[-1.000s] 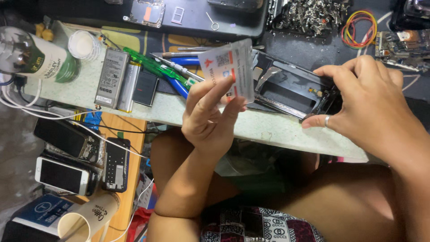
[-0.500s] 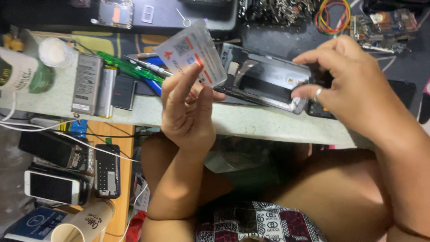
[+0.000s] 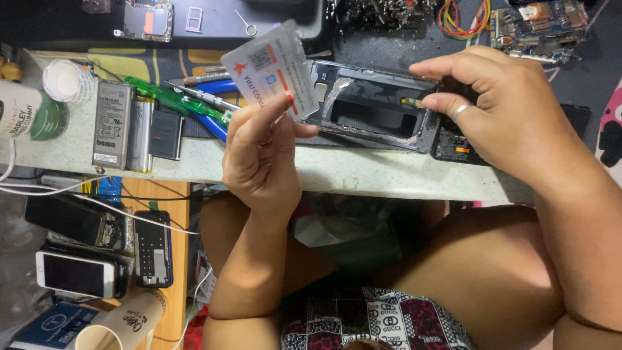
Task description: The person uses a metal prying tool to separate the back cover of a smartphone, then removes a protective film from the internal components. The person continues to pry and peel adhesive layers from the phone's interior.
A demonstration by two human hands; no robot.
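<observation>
My left hand [image 3: 262, 159] holds a white plastic card [image 3: 271, 70] with red marks upright between thumb and fingers, just left of a dark phone frame [image 3: 369, 110]. The frame lies opened on the pale table edge [image 3: 363, 175], its inside empty and shiny. My right hand [image 3: 502, 110], a ring on one finger, pinches at the frame's right end, where a small part shows between the fingertips.
Two flat batteries [image 3: 113, 123] and a black module [image 3: 166, 134] lie at left, with green and blue screwdrivers [image 3: 194, 104]. A bottle [image 3: 29, 113] stands far left. Phones [image 3: 74, 272] and cables sit on a lower shelf. Circuit boards [image 3: 538, 23] and coloured bands lie behind.
My left hand has lifted the card a little and drawn it leftward off the frame. My right hand stays pinching the frame's right end.
</observation>
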